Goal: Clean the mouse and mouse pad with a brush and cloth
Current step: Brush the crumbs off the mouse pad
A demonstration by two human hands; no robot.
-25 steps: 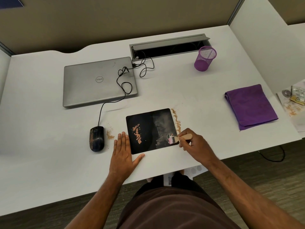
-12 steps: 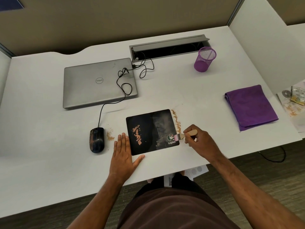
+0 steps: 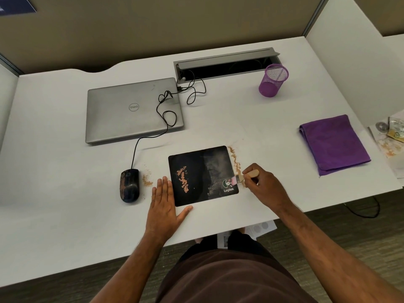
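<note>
My right hand pinches the brush, which has swept from inside the mouse pad to its right edge, so that side is clearing. My left hand still lies flat, fingers straight, bracing the pad's near-left corner; orange crumbs remain on its left half, and the mouse stays dirty, untouched.

A single head-worn camera looks steeply down and forward over the white rectangular desk (wide-angle, edges bowed), its near edge close below, partition beyond.
</note>
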